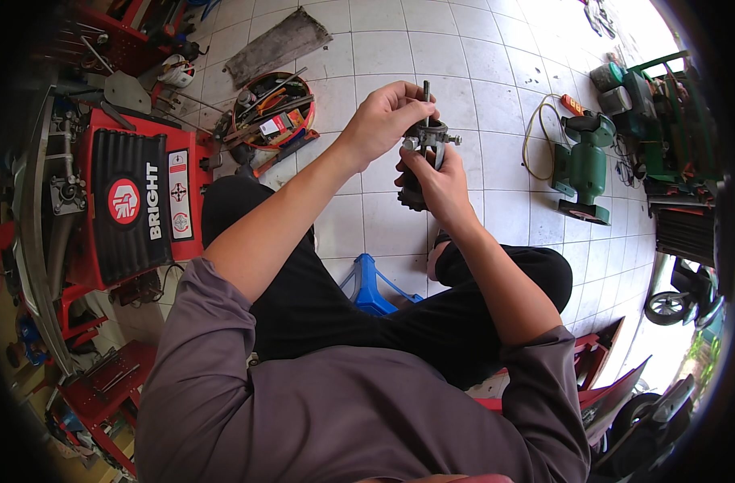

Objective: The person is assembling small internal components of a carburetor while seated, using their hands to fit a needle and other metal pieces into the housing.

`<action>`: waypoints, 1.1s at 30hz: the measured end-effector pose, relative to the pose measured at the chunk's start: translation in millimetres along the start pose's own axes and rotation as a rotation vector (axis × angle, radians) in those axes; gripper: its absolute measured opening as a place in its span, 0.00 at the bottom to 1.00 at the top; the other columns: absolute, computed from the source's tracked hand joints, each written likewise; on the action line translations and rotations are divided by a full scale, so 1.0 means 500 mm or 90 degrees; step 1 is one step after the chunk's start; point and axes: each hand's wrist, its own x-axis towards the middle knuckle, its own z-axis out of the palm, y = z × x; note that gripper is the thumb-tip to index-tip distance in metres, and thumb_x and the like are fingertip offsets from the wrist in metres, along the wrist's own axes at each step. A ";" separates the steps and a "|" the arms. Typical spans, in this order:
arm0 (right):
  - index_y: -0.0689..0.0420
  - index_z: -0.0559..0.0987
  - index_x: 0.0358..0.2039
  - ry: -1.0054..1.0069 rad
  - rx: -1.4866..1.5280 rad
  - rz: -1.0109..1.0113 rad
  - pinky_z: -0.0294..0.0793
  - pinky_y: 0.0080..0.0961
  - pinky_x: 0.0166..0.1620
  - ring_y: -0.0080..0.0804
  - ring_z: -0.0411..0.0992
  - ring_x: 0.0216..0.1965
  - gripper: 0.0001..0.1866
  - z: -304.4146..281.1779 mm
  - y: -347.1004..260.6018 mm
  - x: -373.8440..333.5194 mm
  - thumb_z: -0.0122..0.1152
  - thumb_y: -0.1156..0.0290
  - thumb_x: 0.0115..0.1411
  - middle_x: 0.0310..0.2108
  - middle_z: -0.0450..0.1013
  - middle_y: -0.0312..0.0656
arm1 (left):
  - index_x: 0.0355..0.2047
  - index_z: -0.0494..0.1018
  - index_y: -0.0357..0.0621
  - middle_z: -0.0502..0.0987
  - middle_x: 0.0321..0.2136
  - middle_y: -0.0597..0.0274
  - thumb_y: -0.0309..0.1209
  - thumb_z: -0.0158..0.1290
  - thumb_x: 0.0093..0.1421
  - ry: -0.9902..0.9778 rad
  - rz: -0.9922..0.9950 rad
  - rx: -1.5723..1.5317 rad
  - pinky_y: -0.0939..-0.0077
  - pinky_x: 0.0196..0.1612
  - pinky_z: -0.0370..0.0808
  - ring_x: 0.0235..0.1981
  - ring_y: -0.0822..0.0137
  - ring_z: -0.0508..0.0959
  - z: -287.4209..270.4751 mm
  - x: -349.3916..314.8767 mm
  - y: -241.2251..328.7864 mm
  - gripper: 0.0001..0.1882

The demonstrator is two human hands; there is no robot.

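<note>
Grey sleeves and black trousers fill the foreground; above the knees a small metal engine part (426, 143) is held over the white tiled floor (496, 72). It is gripped underneath by the closed right hand (436, 181), while the left hand (383, 117) pinches its upright pin. Rigid, fairly heavy and possibly oily, it is best held by its body.

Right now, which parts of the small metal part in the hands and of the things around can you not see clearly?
Head view only:
- Lower half of the metal part: covered by the right hand.
- Its left side: behind the left hand fingers.
- Dark toothed piece under the right hand: mostly hidden.
- Contents of the round tool tray: too small to identify.
- Blue stool: mostly hidden by the legs.
</note>
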 end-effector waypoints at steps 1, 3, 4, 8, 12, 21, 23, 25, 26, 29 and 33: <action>0.61 0.70 0.34 -0.001 0.000 -0.002 0.72 0.20 0.26 0.23 0.73 0.24 0.14 0.000 0.000 0.000 0.61 0.64 0.56 0.25 0.72 0.39 | 0.39 0.71 0.40 0.78 0.35 0.61 0.34 0.50 0.61 0.004 0.000 0.025 0.78 0.46 0.70 0.38 0.74 0.76 0.001 0.001 -0.001 0.11; 0.61 0.70 0.34 -0.002 -0.001 -0.003 0.72 0.20 0.26 0.23 0.73 0.24 0.14 0.000 -0.001 0.001 0.61 0.64 0.56 0.25 0.72 0.39 | 0.39 0.71 0.40 0.78 0.35 0.61 0.35 0.50 0.61 0.013 0.001 0.075 0.78 0.46 0.70 0.38 0.74 0.76 0.001 0.002 -0.002 0.12; 0.61 0.70 0.34 -0.001 -0.002 -0.003 0.72 0.20 0.25 0.23 0.73 0.23 0.14 0.000 -0.001 0.001 0.61 0.64 0.56 0.25 0.72 0.39 | 0.39 0.72 0.40 0.78 0.35 0.62 0.35 0.51 0.61 0.012 0.000 0.074 0.78 0.45 0.70 0.37 0.74 0.76 0.001 0.002 -0.001 0.11; 0.61 0.70 0.35 -0.012 -0.026 0.001 0.74 0.21 0.26 0.25 0.74 0.24 0.13 -0.002 0.004 0.002 0.59 0.65 0.58 0.26 0.73 0.40 | 0.36 0.73 0.40 0.78 0.34 0.63 0.36 0.51 0.61 0.001 -0.011 0.066 0.79 0.44 0.70 0.37 0.75 0.75 -0.002 0.001 0.000 0.11; 0.61 0.69 0.35 -0.019 -0.028 0.001 0.74 0.21 0.26 0.25 0.74 0.24 0.13 0.002 0.005 -0.001 0.60 0.65 0.58 0.26 0.73 0.40 | 0.34 0.75 0.40 0.78 0.32 0.64 0.36 0.51 0.61 0.003 -0.033 0.064 0.80 0.43 0.71 0.35 0.76 0.75 0.000 -0.001 0.004 0.11; 0.61 0.69 0.35 -0.032 -0.042 -0.009 0.73 0.21 0.25 0.25 0.74 0.24 0.14 0.002 0.015 0.001 0.59 0.65 0.58 0.26 0.72 0.40 | 0.34 0.75 0.41 0.77 0.31 0.67 0.37 0.50 0.61 0.013 -0.031 0.053 0.82 0.39 0.72 0.33 0.78 0.75 0.006 -0.003 0.000 0.11; 0.61 0.69 0.35 -0.029 -0.043 -0.002 0.73 0.21 0.25 0.25 0.74 0.24 0.14 0.003 0.015 0.000 0.59 0.65 0.58 0.26 0.72 0.40 | 0.34 0.75 0.42 0.77 0.31 0.67 0.37 0.50 0.61 0.011 -0.032 0.062 0.82 0.39 0.72 0.33 0.78 0.75 0.006 -0.003 -0.002 0.11; 0.61 0.69 0.35 -0.029 -0.044 0.000 0.73 0.21 0.25 0.25 0.74 0.24 0.14 0.003 0.016 -0.001 0.59 0.64 0.58 0.26 0.72 0.40 | 0.34 0.75 0.42 0.77 0.31 0.67 0.37 0.51 0.61 0.007 -0.032 0.062 0.82 0.38 0.72 0.32 0.78 0.75 0.006 -0.003 -0.003 0.11; 0.61 0.69 0.35 -0.029 -0.044 0.001 0.74 0.21 0.25 0.25 0.74 0.24 0.14 0.003 0.016 -0.001 0.59 0.64 0.58 0.26 0.72 0.40 | 0.34 0.75 0.42 0.77 0.31 0.67 0.37 0.51 0.61 0.005 -0.032 0.058 0.82 0.38 0.72 0.32 0.78 0.75 0.006 -0.003 -0.004 0.11; 0.61 0.69 0.36 -0.030 -0.046 0.002 0.74 0.22 0.26 0.26 0.74 0.24 0.15 0.004 0.014 -0.002 0.60 0.63 0.58 0.27 0.72 0.40 | 0.34 0.75 0.42 0.77 0.31 0.67 0.37 0.51 0.61 0.002 -0.039 0.056 0.82 0.38 0.72 0.32 0.78 0.75 0.008 -0.005 -0.005 0.11; 0.61 0.69 0.36 -0.029 -0.050 0.008 0.74 0.22 0.26 0.26 0.74 0.25 0.15 0.002 0.017 -0.001 0.60 0.63 0.58 0.27 0.72 0.40 | 0.29 0.74 0.40 0.75 0.25 0.67 0.38 0.54 0.58 0.029 -0.027 0.027 0.82 0.33 0.71 0.27 0.78 0.73 0.020 -0.007 -0.002 0.13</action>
